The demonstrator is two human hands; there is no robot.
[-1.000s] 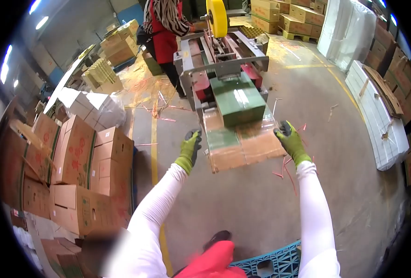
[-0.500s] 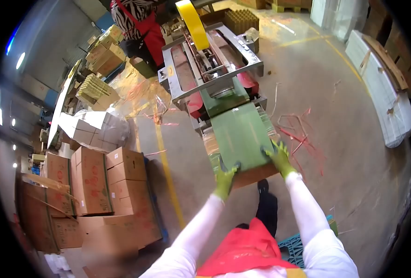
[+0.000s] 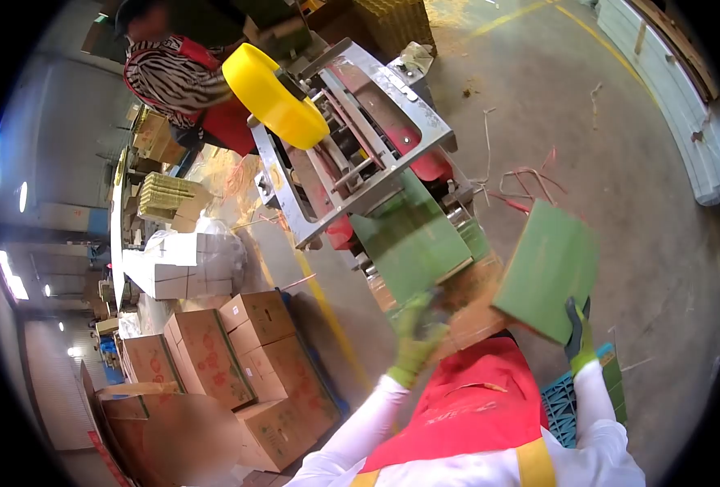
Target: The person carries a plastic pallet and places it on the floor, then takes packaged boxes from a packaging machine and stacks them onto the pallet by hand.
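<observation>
A green carton [image 3: 548, 272] hangs tilted at my right side, off the machine. My right hand [image 3: 579, 337], in a yellow-green glove with dark fingertips, grips its lower right edge. My left hand [image 3: 415, 334], gloved the same way and slightly blurred, is over the near end of the machine bed with fingers apart and nothing in them. Just beyond it, another green carton [image 3: 415, 243] lies on the bed, its far end under the metal frame of the taping machine [image 3: 360, 154]. A wide yellow tape roll [image 3: 272, 96] stands on top of that frame.
Brown cardboard boxes [image 3: 205, 357] are stacked at the left. A teal plastic crate [image 3: 561, 406] with green cartons [image 3: 613, 390] is by my right arm. Across the machine stands a co-worker [image 3: 183, 81]. Red and pale strapping scraps [image 3: 530, 187] litter the floor.
The green carton both hands touched on the bed is now apart to the right, in my right hand. My left hand has let go. Another green carton shows on the bed. The view has turned.
</observation>
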